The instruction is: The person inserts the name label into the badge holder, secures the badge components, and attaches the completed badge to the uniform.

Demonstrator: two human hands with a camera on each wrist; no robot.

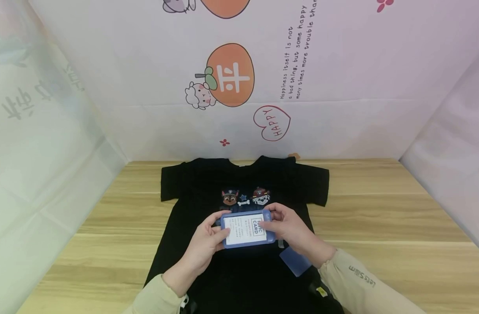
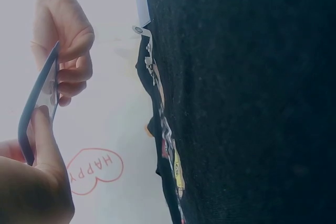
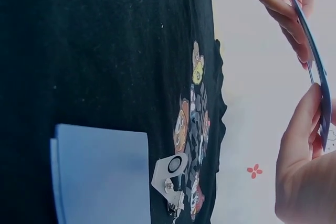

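Observation:
Both hands hold up a blue-framed badge holder with a white printed card behind its window, above a black T-shirt. My left hand pinches its left end, thumb on the front face. At the opposite end my right hand grips the upper right corner, with the thumb over the card's print. The wrist views show the badge holder nearly edge-on. On the shirt beside my right wrist lies a flat blue rectangular piece. A clip with a clear strap and metal snap lies close to it.
The shirt is spread on a wood-grain table, its cartoon dog print just beyond my hands. A white printed cloth hangs behind the table, and pale sheets flank both sides.

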